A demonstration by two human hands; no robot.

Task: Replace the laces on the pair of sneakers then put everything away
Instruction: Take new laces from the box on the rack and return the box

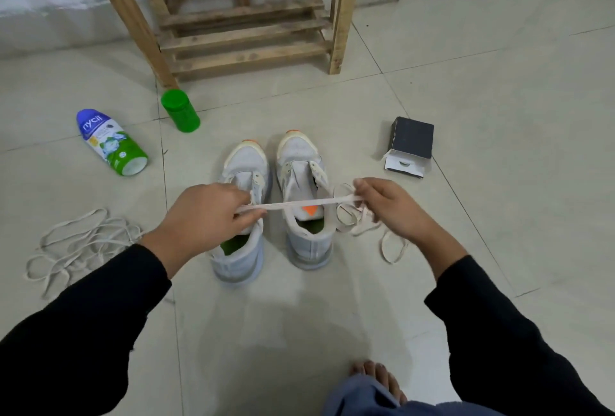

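Sneakers [243, 259] stand side by side, toes pointing away from the person, on the tiled floor [499, 99] before a wooden rack [233, 16], as a flat off-white lace [293, 204] is held taut above their openings. The left hand [206, 212] pinches one end between thumb and curled fingers. The right hand [389, 206] pinches the other, and the rest of the lace hangs from it in slack loops that trail to the floor beside the pair.

Those loops look the likeliest source of trouble: pulled on unsorted, they could cinch into a knot or snag on a heel. A twist in the flat band could also carry into the eyelets and leave the lacing uneven. A second tangle of loose laces [76, 242] lies well apart to the left, and since both look the same pale colour, old and new could be confused.

The shoes are worn and pale grey, with cream toe bumpers tipped in orange, green insoles and an orange mark on one tongue. Whether any lace already sits in the eyelets cannot be told. A toppled blue-and-green bottle [109, 142], a green jar [181, 111] and an opened black box [411, 146] sit on the floor nearby.
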